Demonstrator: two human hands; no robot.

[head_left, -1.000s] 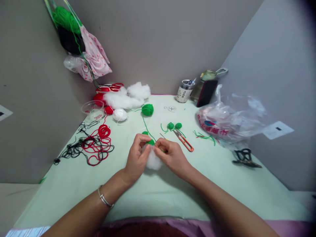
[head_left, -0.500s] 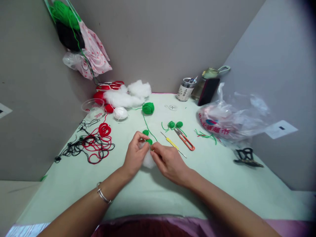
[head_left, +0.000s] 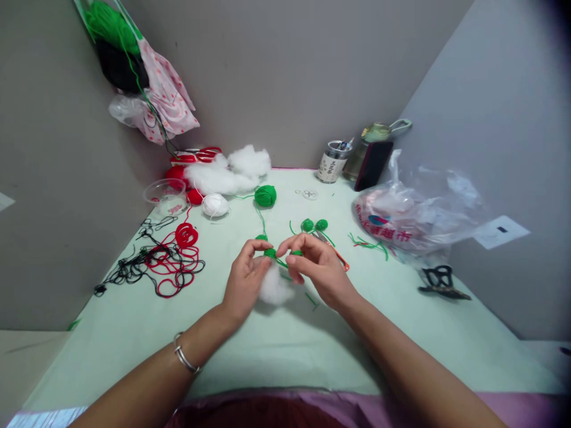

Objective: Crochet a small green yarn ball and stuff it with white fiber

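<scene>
My left hand (head_left: 244, 279) pinches a small green crocheted piece (head_left: 269, 252) and also holds a tuft of white stuffing (head_left: 273, 288) against its palm. My right hand (head_left: 317, 267) is closed in a pinch on green yarn (head_left: 295, 253) just right of that piece, with a strand running between the two hands. A green yarn strand leads back from the piece to a green yarn ball (head_left: 265, 195). Two small green crocheted balls (head_left: 313, 225) lie just beyond my right hand, beside orange-handled snips (head_left: 341, 259) partly hidden by my fingers.
Tangled red and black yarn (head_left: 167, 258) lies at left. White stuffing (head_left: 227, 171), a white ball (head_left: 215, 205) and a clear cup (head_left: 166, 196) sit at the back. A plastic bag (head_left: 413, 211), a jar (head_left: 331, 161), a phone (head_left: 372, 165) and a black clip (head_left: 439, 280) stand at right.
My right hand has lifted and drawn away to the right, pulling green yarn out from the piece. It now covers the yellow-handled hook that lay beside it. The stuffing hangs lower below my left hand.
</scene>
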